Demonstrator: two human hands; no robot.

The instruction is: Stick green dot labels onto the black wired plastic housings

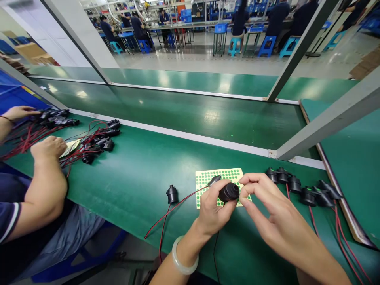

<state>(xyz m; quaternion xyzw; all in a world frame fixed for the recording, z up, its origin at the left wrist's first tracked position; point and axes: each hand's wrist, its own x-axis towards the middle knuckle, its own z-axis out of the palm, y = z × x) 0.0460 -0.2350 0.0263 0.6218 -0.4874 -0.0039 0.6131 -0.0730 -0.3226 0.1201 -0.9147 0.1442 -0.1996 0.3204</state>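
My left hand (214, 206) is closed around a black cylindrical part (229, 192) with a ridged round end turned upward. Against the side of that part, my right hand (268, 213) pinches thumb and forefinger together; what lies between them, if anything, is hidden. Under both hands is a pale yellow sheet (203, 174) covered with rows of green round stickers. Another black part (215, 181) with a red and black wire rests on the sheet's upper area. Left of the sheet, a similar black part (171, 194) stands on the green table with its wire running toward me.
Several black parts with red wires (308, 194) lie at the right, some bearing green dots. At the left, a co-worker's arms (49, 174) reach over a pile of wired black parts (102, 141). A grey metal post (329, 118) rises from the table's back edge.
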